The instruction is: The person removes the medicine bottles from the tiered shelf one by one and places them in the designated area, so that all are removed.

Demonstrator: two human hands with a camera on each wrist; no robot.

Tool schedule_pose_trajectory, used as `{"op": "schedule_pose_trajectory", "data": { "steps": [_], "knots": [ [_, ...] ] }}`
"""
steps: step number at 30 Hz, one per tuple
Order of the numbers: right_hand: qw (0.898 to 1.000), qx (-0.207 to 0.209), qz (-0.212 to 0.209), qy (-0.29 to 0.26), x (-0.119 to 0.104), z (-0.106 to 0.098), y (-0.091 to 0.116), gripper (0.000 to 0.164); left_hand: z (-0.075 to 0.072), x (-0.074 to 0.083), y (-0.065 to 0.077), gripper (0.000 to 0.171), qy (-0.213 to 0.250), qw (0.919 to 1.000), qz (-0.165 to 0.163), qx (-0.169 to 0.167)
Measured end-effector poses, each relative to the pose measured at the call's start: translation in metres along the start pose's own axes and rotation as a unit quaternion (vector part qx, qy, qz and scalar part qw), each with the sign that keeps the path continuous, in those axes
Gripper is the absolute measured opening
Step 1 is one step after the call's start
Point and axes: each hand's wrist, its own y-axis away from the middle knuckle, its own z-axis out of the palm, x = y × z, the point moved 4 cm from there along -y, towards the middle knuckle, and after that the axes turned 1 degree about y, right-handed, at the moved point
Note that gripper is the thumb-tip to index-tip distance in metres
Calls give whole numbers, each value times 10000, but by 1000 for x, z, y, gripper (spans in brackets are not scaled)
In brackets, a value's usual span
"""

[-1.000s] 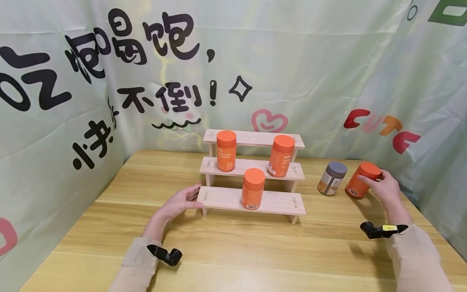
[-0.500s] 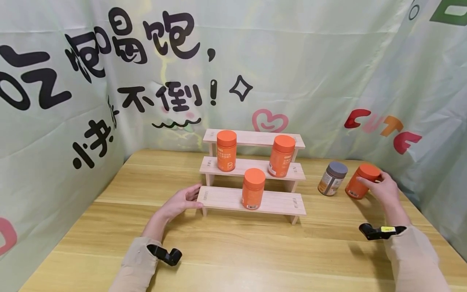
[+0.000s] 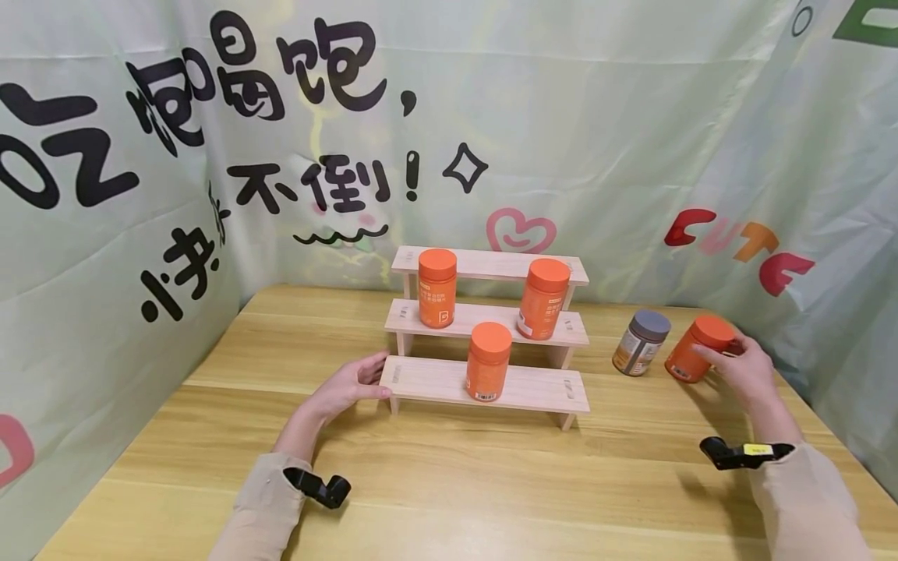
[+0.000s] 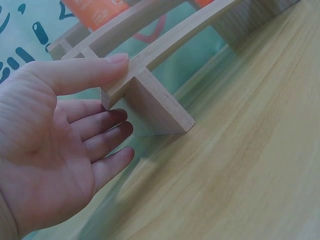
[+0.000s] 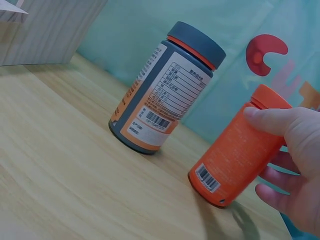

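At the left, my left hand (image 3: 353,386) holds the end of the lowest step of a three-step wooden display stand (image 3: 421,379). In the left wrist view the thumb (image 4: 107,70) lies along the board's front edge, with the fingers behind and below it. On the right, my right hand (image 3: 749,372) holds an orange supplement bottle (image 3: 691,354) standing on the table. The right wrist view shows its thumb (image 5: 270,120) just below the orange cap and the fingers partly hidden behind the bottle. Beside it stands a grey-capped supplement bottle (image 5: 170,95) with a printed label.
Two orange bottles, one left (image 3: 436,292) and one right (image 3: 542,304), stand on the middle step. Another orange bottle (image 3: 486,366) is on the lowest step. A printed curtain (image 3: 596,156) hangs behind the wooden table (image 3: 491,483).
My right wrist and palm have shifted slightly to the right, with the thumb still on the orange bottle. The left hand stays on the stand's end.
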Motion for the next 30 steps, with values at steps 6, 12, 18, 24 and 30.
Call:
{"op": "schedule_pose_trajectory", "data": {
  "steps": [6, 12, 18, 24, 30],
  "knots": [
    [9966, -50, 54, -816, 35, -11, -18, 81, 0, 2, 0, 83, -13, 10000, 39, 15],
    [9956, 173, -260, -881, 65, -27, -37, 58, 1, 1, 0, 82, 4, 10000, -3, 6],
    [9832, 289, -410, -1755, 0, -41, 4, 22, 0, 0, 0, 82, -88, 10000, -9, 19],
    [9789, 152, -553, -1963, -77, -44, 45, 19, 0, 0, 0, 83, -36, 10000, -30, 39],
    [9892, -94, -831, -1205, -113, -35, 48, 26, 0, 0, -1, 83, -50, 10000, -8, 13]
  ]
}}
